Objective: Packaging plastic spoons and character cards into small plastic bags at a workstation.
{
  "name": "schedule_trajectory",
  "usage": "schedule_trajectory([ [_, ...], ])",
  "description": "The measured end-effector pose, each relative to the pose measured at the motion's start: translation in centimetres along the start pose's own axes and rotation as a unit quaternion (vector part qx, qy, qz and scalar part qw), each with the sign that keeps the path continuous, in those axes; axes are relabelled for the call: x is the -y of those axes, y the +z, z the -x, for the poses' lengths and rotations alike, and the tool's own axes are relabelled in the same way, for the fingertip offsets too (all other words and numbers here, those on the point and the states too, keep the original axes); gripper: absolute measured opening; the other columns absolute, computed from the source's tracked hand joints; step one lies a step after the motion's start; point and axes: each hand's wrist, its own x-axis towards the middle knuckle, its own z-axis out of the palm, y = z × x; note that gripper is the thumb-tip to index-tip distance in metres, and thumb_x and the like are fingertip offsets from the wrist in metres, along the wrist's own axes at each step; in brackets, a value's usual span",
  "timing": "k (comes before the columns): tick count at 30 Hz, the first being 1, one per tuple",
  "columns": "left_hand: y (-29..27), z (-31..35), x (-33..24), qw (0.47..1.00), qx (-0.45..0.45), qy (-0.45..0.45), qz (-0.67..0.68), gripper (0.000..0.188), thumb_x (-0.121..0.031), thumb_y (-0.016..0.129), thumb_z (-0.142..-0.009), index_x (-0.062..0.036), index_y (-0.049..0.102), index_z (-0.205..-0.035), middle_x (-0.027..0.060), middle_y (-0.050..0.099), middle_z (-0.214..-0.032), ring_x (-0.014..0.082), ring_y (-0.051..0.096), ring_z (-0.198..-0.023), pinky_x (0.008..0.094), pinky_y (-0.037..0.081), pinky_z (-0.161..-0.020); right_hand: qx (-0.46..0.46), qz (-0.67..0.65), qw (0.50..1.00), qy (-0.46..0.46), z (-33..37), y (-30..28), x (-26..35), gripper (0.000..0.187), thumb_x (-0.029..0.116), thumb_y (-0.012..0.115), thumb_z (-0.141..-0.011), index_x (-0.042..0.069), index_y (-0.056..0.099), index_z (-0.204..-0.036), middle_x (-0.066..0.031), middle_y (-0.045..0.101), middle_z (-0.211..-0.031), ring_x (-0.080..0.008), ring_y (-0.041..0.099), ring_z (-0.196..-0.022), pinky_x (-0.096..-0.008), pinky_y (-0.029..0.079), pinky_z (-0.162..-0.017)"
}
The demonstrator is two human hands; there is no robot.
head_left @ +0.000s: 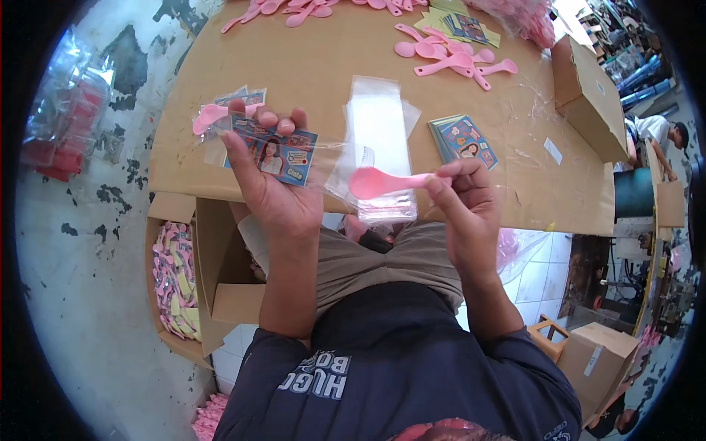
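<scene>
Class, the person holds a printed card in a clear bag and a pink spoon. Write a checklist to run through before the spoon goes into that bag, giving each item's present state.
1. Card sits inside the clear bag: ok.
2. Left hand grips the bag firmly: ok, thumb on one edge, fingers over the top.
3. Right hand holds the spoon by its handle: ok.
4. Spoon bowl points toward the bag: ok.
5. Bag mouth is open: cannot tell, the plastic is too clear.
6. Spare bags and cards lie on the cardboard top: ok.
</scene>
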Motion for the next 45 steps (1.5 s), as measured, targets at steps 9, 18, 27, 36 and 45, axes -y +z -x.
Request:
schedule_trajectory([
  [9, 0.7, 2.3, 2.7, 0.994, -0.019, -0.099, -0.034, 0.048, -0.045, 0.051, -0.106, -0.0102, 0.042, -0.139, 0.0063, 0.061, -0.099, 0.017, 0.063, -0.091, 0.0445, 0.051, -0.104, 0.075, -0.005, 0.996, 0.046, 1.3, 1.0, -0.3, 0.019, 0.002, 0.068, -0.097, -0.005, 0.065, -0.114, -0.0117, 0.073, -0.105, -0.0125, 0.07, -0.092, -0.0262, 0.057, -0.078],
  [18, 0.9, 3.4, 3.6, 0.964, -0.002, -0.245, 0.106, 0.044, -0.04, 0.049, -0.108, -0.0096, 0.042, -0.139, 0.0075, 0.061, -0.099, 0.0181, 0.063, -0.094, 0.0415, 0.055, -0.097, 0.097, 0.084, 0.991, -0.044, -0.1, 0.6, -2.2, 0.039, 0.004, 0.078, -0.089, 0.002, 0.055, -0.12, -0.0035, 0.063, -0.099, -0.0071, 0.06, -0.086, -0.022, 0.048, -0.073],
  [27, 0.3, 3.4, 2.7, 0.955, -0.024, -0.295, -0.013, 0.043, -0.022, 0.051, -0.107, -0.0029, 0.041, -0.144, 0.0161, 0.064, -0.117, 0.0251, 0.065, -0.107, 0.0432, 0.056, -0.094, 0.061, 0.286, 0.918, -0.267, -0.7, 1.6, -1.7, 0.047, 0.002, 0.084, -0.077, 0.004, 0.063, -0.119, -0.0071, 0.058, -0.103, -0.0116, 0.055, -0.082, -0.0257, 0.046, -0.071],
  [36, 0.9, 1.9, 0.5, 0.934, -0.001, -0.356, 0.02, 0.053, -0.034, 0.042, -0.108, -0.0017, 0.035, -0.149, 0.0256, 0.048, -0.148, 0.0342, 0.054, -0.133, 0.052, 0.046, -0.111, 0.129, 0.184, 0.948, -0.225, -1.4, -0.4, 1.0, 0.031, 0.002, 0.075, -0.084, 0.007, 0.074, -0.115, -0.0117, 0.058, -0.103, -0.0208, 0.058, -0.097, -0.0295, 0.047, -0.08],
  [45, 1.8, 3.2, 1.3, 0.915, -0.002, -0.404, -0.013, 0.054, -0.034, 0.042, -0.11, -0.0002, 0.034, -0.151, 0.0207, 0.055, -0.142, 0.0275, 0.058, -0.128, 0.0403, 0.048, -0.108, 0.168, 0.456, 0.766, -0.422, -3.3, 0.9, 0.9, 0.036, 0.011, 0.078, -0.074, 0.022, 0.079, -0.108, -0.0075, 0.064, -0.128, -0.0273, 0.056, -0.111, -0.0366, 0.045, -0.09],
])
